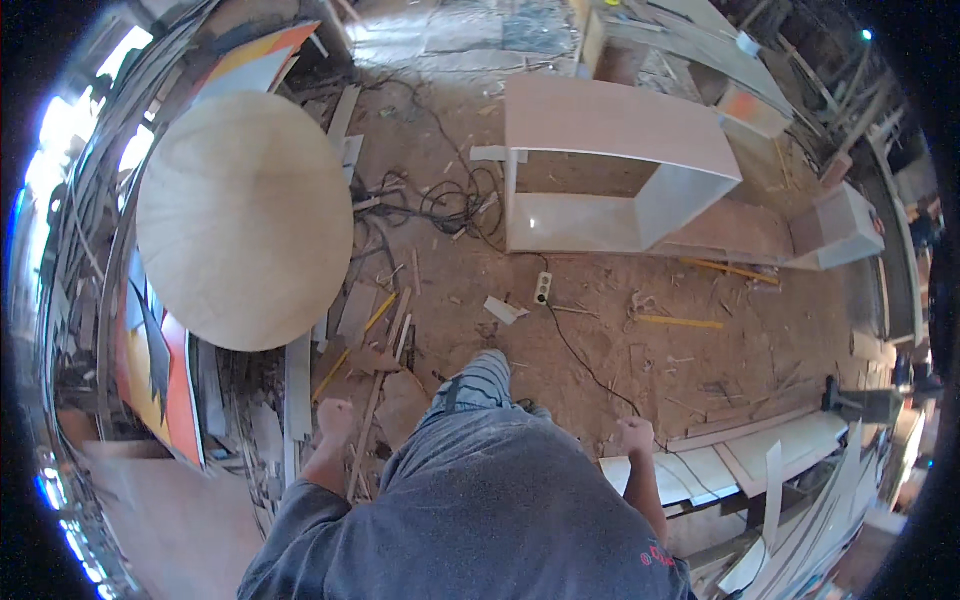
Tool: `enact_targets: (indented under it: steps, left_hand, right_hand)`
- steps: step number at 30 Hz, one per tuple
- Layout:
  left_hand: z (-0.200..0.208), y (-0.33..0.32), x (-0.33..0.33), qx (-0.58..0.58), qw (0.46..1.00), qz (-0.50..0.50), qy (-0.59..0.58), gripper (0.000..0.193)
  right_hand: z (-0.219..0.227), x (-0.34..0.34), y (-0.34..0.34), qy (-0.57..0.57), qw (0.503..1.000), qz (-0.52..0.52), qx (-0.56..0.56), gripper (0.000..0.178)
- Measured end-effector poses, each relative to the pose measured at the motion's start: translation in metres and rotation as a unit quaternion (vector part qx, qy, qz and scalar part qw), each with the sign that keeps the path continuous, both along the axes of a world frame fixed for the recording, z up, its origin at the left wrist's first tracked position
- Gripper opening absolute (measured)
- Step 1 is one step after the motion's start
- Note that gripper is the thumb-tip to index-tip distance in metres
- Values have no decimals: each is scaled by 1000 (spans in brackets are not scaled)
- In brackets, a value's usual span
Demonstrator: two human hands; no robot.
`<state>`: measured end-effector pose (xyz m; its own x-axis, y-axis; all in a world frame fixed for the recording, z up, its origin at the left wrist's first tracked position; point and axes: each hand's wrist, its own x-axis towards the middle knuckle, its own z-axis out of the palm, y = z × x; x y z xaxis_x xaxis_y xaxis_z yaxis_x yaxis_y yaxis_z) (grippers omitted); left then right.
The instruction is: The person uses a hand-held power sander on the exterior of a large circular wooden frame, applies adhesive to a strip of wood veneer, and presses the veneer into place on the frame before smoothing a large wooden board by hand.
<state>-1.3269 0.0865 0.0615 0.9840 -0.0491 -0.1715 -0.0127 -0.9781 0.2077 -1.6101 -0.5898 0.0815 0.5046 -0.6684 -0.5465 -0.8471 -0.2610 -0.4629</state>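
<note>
My left hand [335, 420] is out to the left of my body, its fingers curled closed, and nothing shows in it. Boards and wood strips lie on the floor around it. On the other side, my right hand [635, 435] is also curled closed, near the edge of a white panel [675, 480]. A black cable [590, 368] runs from a white power strip [543, 287] on the floor toward this hand and passes out of sight behind it. I see no object held in the right hand.
A large round wooden panel [245, 220] stands at the left. Ahead to the right is an open box-shaped cabinet [610, 120], with a lower cabinet piece [840, 228] beside it. Tangled cables [440, 205], yellow strips [680, 322] and wood scraps litter the floor.
</note>
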Motion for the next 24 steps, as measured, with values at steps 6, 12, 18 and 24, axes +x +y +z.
enact_targets:
  steps: [6, 12, 18, 24]
  left_hand:
    - [-23, 10, -41, 36, 999, -16, -22, 21]
    - [-18, -28, 93, -68, 981, 149, 100, 16]
    - [-44, 15, 279, -100, 972, 108, 184, 52]
    - [-28, -16, 479, -173, 978, 63, 100, 94]
  right_hand:
    - [-4, 113, 48, -82, 993, 44, 68, 23]
    - [-52, 244, 64, 1, 982, 191, 4, 25]
    - [-62, 389, 68, 11, 968, 252, 4, 36]
    - [-89, 524, 78, 171, 915, 363, -50, 38]
